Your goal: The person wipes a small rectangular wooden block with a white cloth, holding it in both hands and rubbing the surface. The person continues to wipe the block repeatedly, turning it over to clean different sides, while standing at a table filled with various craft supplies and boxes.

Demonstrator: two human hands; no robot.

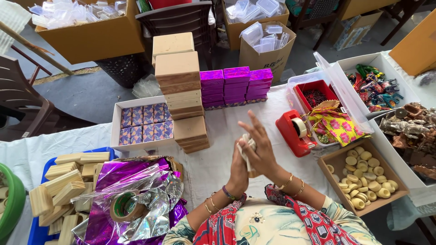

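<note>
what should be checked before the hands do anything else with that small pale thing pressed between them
1. Pale item held by both hands: ok, pressed between left hand and right hand.
2. What the item is: cannot tell, mostly hidden by the palms.
3. Bare white cloth under the hands: ok.
4. Red tape dispenser beside the right hand: ok, upright with a roll on it.
5. Tape roll on the purple foil: ok, lying flat to the left.
6. Stack of wooden blocks: ok, standing, though the tiers are offset.
</note>
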